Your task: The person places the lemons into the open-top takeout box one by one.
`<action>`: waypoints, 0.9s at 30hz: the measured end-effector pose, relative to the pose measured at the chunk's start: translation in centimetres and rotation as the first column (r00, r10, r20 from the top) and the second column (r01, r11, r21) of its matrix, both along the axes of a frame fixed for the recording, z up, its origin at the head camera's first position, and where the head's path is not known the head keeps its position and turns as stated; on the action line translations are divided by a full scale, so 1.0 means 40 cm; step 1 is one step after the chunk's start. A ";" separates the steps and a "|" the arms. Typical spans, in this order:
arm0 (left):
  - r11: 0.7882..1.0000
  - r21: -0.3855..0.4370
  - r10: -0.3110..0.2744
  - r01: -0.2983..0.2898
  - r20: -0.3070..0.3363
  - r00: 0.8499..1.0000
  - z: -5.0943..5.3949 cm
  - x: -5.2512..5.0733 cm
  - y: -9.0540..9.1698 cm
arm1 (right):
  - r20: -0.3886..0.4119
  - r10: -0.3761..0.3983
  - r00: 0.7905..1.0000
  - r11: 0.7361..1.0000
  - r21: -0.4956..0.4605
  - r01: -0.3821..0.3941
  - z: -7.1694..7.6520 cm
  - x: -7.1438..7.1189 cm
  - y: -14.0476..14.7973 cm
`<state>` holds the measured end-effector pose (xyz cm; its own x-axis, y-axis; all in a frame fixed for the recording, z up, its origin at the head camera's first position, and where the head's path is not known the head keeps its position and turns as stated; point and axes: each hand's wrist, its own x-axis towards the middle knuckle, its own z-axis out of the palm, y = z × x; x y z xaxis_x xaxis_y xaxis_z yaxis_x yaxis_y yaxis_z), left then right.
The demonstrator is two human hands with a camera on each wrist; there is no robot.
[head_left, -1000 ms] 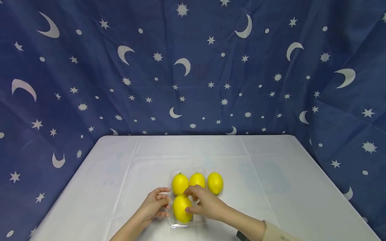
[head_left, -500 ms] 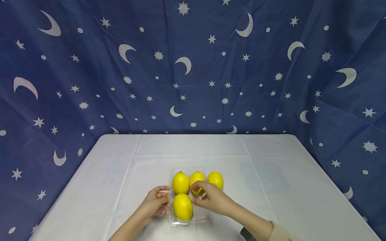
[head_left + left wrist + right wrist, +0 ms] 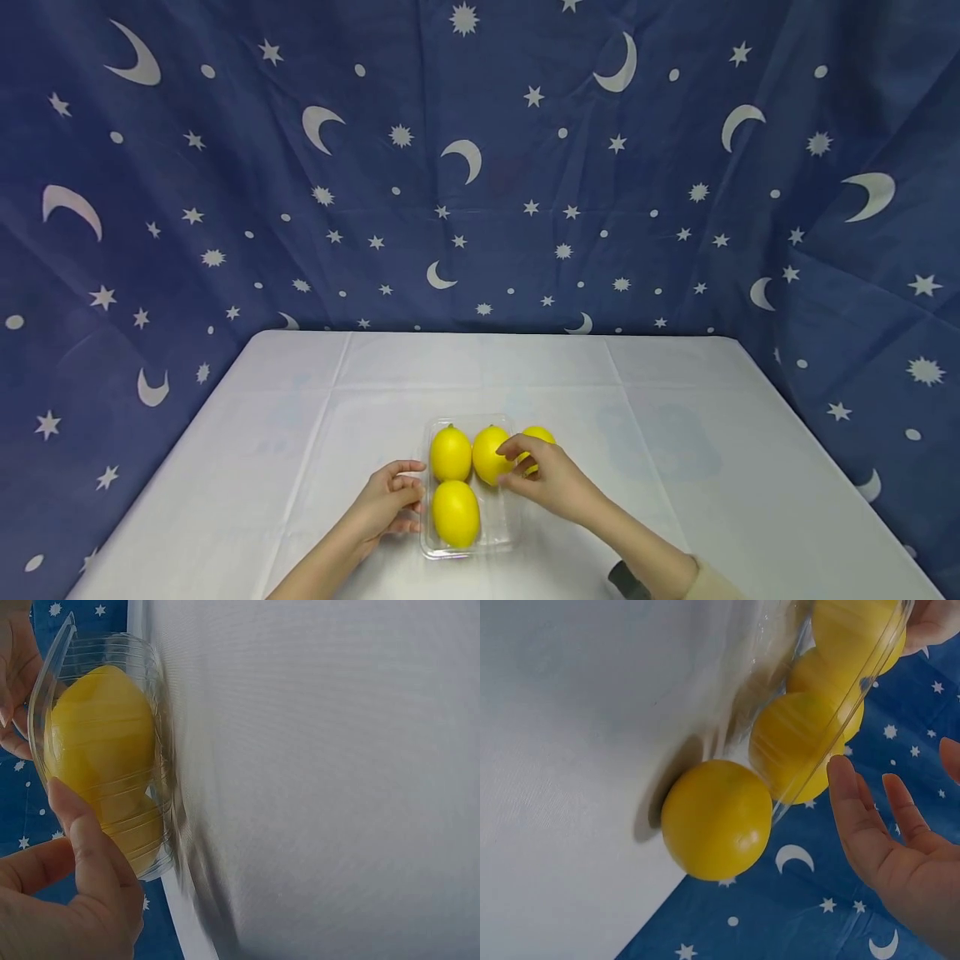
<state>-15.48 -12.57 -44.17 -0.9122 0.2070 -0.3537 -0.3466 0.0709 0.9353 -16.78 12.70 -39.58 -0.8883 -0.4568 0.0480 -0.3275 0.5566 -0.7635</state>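
A clear plastic tray (image 3: 495,523) holds three lemons: one at the back left (image 3: 451,454), one at the back right (image 3: 487,454) and one at the front left (image 3: 455,514). Its front right part is bare. My left hand (image 3: 386,504) is at the tray's left side, its fingertips by the rim; in the left wrist view, a fingertip touches the clear wall. My right hand (image 3: 551,479) hovers over the right rim with fingers bent and apart, holding nothing. It partly covers a lone lemon (image 3: 538,432), which lies on the table just outside the tray (image 3: 716,821).
A white cloth covers the table (image 3: 337,400). Behind and at both sides hangs a blue curtain (image 3: 510,175) with moons and stars. Around the right wrist is a dark band (image 3: 628,579).
My right hand has drawn away from the front left lemon and moved right, across the tray towards the lone lemon. The left hand stays at the tray's left side.
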 end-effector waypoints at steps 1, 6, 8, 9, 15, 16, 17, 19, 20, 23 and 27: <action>1.000 0.002 -0.002 0.002 0.000 1.000 0.000 0.000 -0.001 | -0.005 -0.002 1.000 1.000 -0.003 0.002 0.000 -0.003 0.004; 1.000 0.008 -0.002 0.002 0.003 1.000 -0.001 0.000 -0.004 | -0.002 -0.008 1.000 1.000 -0.012 0.008 0.000 -0.029 0.028; 1.000 0.010 -0.004 0.004 0.005 1.000 -0.001 -0.001 -0.004 | 0.007 -0.024 1.000 1.000 -0.014 0.024 0.002 -0.042 0.038; 1.000 0.012 -0.004 0.004 0.007 1.000 -0.002 -0.001 -0.004 | 0.012 -0.037 0.999 0.999 -0.014 0.037 0.003 -0.049 0.044; 1.000 0.016 -0.016 0.016 0.008 1.000 -0.004 -0.004 -0.001 | 0.022 -0.097 0.995 0.995 -0.018 0.097 0.016 -0.081 0.077; 1.000 0.014 -0.018 0.018 0.009 1.000 -0.003 -0.005 0.000 | 0.022 -0.106 0.994 0.994 -0.020 0.106 0.019 -0.086 0.082; 1.000 0.012 -0.021 0.020 0.010 1.000 -0.002 -0.004 0.000 | 0.021 -0.117 0.993 0.993 -0.020 0.117 0.021 -0.091 0.087; 1.000 0.005 -0.016 0.016 0.015 1.000 -0.002 -0.005 0.000 | 0.024 -0.130 0.991 0.991 -0.025 0.131 0.025 -0.100 0.095; 1.000 0.002 -0.012 0.012 0.017 1.000 -0.001 -0.004 0.000 | 0.029 -0.139 0.990 0.990 -0.027 0.140 0.026 -0.104 0.098; 1.000 -0.006 -0.002 0.002 0.022 1.000 0.001 -0.004 0.000 | 0.050 -0.158 0.986 0.987 -0.024 0.160 0.025 -0.119 0.107; 1.000 -0.004 -0.003 0.003 0.024 1.000 -0.001 -0.004 0.000 | 0.077 -0.169 0.983 0.985 -0.022 0.171 0.018 -0.137 0.118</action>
<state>-15.64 -12.57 -44.20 -0.9029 0.2078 -0.3763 -0.3687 0.0755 0.9265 -22.25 17.41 -38.88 -0.9545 -0.2980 -0.0109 -0.1711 0.5774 -0.7984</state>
